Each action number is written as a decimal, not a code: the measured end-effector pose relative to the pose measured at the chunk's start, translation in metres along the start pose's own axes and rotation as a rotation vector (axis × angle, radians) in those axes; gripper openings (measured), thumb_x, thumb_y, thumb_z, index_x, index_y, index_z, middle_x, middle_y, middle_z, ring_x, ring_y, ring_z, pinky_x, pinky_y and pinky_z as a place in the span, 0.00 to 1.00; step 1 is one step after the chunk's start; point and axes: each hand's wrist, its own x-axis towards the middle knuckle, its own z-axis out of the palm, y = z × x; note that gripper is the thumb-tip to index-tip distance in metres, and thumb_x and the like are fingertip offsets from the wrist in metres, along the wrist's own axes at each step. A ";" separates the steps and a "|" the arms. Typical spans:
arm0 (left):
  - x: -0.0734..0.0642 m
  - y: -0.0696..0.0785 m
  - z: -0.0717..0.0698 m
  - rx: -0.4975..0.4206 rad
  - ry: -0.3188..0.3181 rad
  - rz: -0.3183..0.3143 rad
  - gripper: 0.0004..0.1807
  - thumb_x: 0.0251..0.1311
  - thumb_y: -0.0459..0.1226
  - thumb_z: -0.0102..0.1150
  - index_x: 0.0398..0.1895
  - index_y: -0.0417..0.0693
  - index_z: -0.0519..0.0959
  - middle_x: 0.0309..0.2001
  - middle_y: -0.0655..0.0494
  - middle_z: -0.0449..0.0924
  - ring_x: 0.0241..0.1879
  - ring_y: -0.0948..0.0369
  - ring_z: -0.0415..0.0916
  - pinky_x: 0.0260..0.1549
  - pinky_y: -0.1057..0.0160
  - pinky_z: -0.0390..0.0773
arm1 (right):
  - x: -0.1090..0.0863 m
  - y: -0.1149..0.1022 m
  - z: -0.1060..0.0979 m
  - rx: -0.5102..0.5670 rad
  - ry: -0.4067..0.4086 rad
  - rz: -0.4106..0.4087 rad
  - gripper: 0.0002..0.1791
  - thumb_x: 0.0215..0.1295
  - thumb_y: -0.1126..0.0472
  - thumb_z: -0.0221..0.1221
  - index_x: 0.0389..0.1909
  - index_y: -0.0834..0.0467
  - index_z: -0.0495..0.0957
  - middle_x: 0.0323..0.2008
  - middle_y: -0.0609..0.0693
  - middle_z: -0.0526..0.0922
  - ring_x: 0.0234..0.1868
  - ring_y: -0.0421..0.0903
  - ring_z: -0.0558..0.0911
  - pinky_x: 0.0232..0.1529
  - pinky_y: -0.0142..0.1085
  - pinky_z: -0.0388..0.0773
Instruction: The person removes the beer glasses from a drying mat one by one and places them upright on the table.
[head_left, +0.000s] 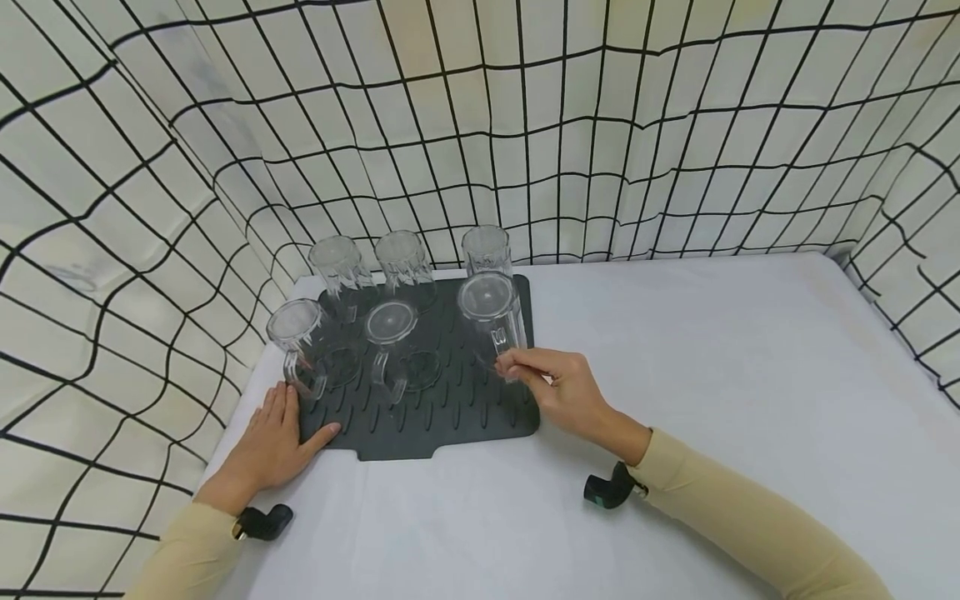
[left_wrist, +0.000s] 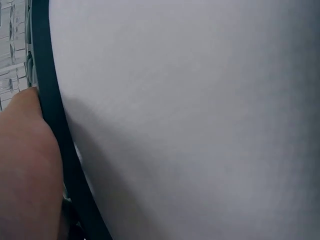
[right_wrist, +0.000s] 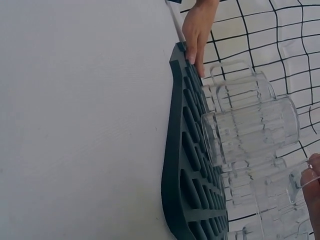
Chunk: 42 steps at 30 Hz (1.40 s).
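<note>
Pale yellow sleeves [head_left: 757,512] reach in from below: the left hand [head_left: 273,442] lies with fingers extended at the near left corner of the dark ribbed mat [head_left: 472,425], while the right hand [head_left: 558,387] pinches the handle [head_left: 499,340] of an upturned glass mug [head_left: 489,310] over the mat's right side; whether its rim touches the mat I cannot tell. Held by so small a pinch, the mug could twist or slip, and a careless tilt might knock the rear mug [head_left: 486,248] just behind it; a shove from the left hand could shift the mat and set the other mugs [head_left: 391,323] rattling
</note>
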 end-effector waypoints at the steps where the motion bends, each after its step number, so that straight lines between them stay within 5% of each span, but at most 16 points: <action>1: 0.000 -0.001 0.001 -0.003 0.002 0.002 0.63 0.71 0.67 0.46 0.76 0.15 0.39 0.78 0.15 0.34 0.78 0.23 0.35 0.75 0.24 0.45 | 0.000 0.000 0.000 -0.002 0.002 -0.002 0.08 0.69 0.71 0.63 0.44 0.61 0.88 0.42 0.58 0.92 0.45 0.48 0.91 0.47 0.33 0.89; 16: -0.005 -0.010 -0.009 -0.138 -0.017 0.003 0.60 0.75 0.63 0.45 0.77 0.17 0.32 0.78 0.17 0.28 0.79 0.24 0.29 0.74 0.23 0.45 | 0.000 0.004 -0.009 -0.048 -0.001 -0.042 0.08 0.67 0.74 0.63 0.43 0.65 0.88 0.38 0.55 0.92 0.40 0.47 0.90 0.46 0.32 0.88; 27: -0.012 -0.010 -0.027 -0.172 0.055 -0.031 0.62 0.73 0.64 0.48 0.80 0.29 0.25 0.79 0.22 0.22 0.78 0.23 0.31 0.72 0.22 0.46 | 0.002 0.011 -0.018 -0.099 -0.041 -0.179 0.11 0.64 0.77 0.64 0.45 0.64 0.87 0.38 0.56 0.92 0.39 0.47 0.91 0.45 0.29 0.87; 42: -0.019 0.000 -0.028 -0.271 0.371 -0.029 0.56 0.74 0.56 0.53 0.83 0.41 0.27 0.84 0.35 0.26 0.83 0.32 0.31 0.80 0.30 0.39 | 0.004 0.014 -0.032 -0.269 -0.041 -0.291 0.14 0.58 0.77 0.67 0.44 0.63 0.88 0.38 0.53 0.93 0.38 0.45 0.92 0.37 0.27 0.87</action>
